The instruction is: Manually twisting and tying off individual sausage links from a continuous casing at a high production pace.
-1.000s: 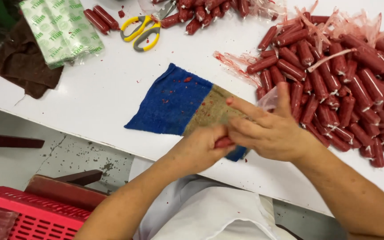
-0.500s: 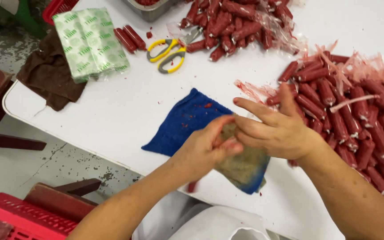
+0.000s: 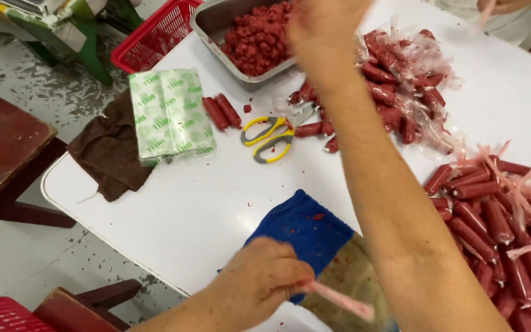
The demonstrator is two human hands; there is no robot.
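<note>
A brown cloth (image 3: 107, 154) lies at the tabletop (image 3: 173, 215) edge far to the left of both hands, touching a green-and-white printed packet (image 3: 168, 115) just beside it. Two loose red sausages (image 3: 221, 112) rest between that packet and yellow-handled scissors (image 3: 268, 136), all well above the left hand (image 3: 259, 284), which sits low in the picture, curled shut around the end of a thin pink strip of casing (image 3: 339, 300) that trails off to its right. Under and beside that hand spreads a blue cloth (image 3: 305, 227) flecked with red, overlapping a tan, stained patch of fabric (image 3: 354, 280). The right forearm crosses the scene diagonally, and the right hand (image 3: 324, 27) reaches up at the top of the picture over the edge of a metal tray (image 3: 216, 27) filled with red minced meat (image 3: 256, 37); motion blur hides whether its fingers are open or closed, and the two hands are well apart. To the right of that hand lies a heap of sausages in torn clear wrapping (image 3: 401, 80). A larger pile of red sausages (image 3: 499, 246) fills the tabletop to the right of the forearm.
</note>
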